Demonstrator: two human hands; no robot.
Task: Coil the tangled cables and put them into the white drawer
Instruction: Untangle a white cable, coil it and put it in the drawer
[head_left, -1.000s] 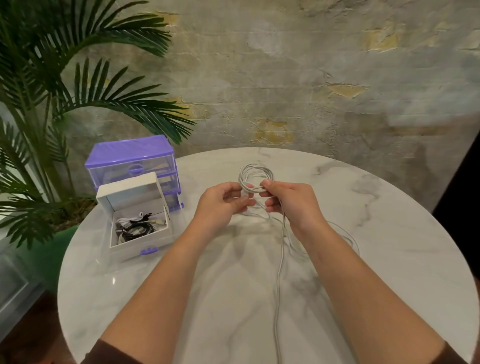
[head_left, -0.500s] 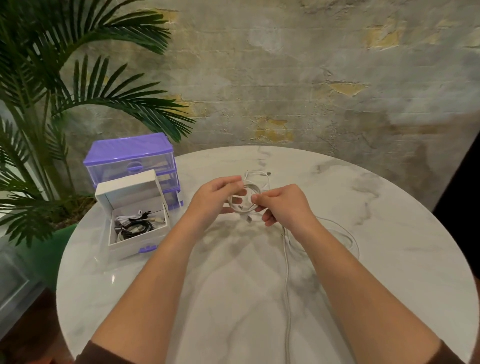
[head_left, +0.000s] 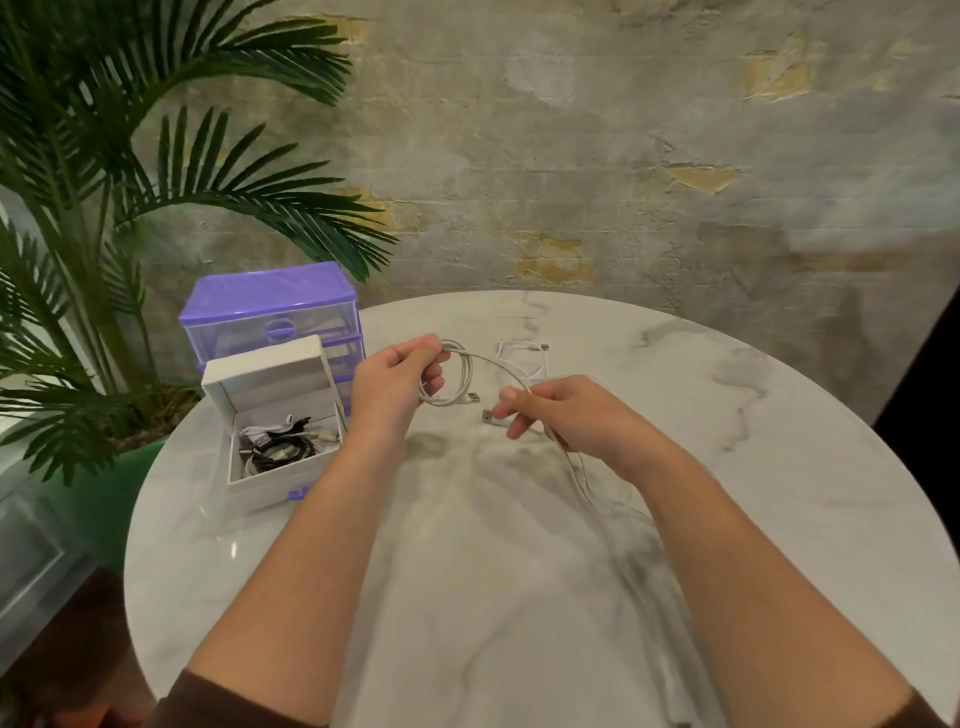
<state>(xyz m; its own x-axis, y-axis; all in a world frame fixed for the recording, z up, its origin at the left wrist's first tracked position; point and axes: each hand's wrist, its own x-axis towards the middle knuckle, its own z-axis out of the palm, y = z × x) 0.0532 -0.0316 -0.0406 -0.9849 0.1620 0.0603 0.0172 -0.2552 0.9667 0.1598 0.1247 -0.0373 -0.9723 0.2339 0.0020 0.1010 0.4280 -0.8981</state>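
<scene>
Over the round marble bench, the left hand has its fingers curled round a small coil of white cable, held up near the white drawer. The right hand pinches a strand of the same cable between thumb and fingers just behind a USB plug (a second plug sticks out of the coil). The slack trails under the right wrist toward the bench's near edge. Another loose white cable lies further back. The drawer, pulled out beside a purple organiser, already contains black and white cables.
</scene>
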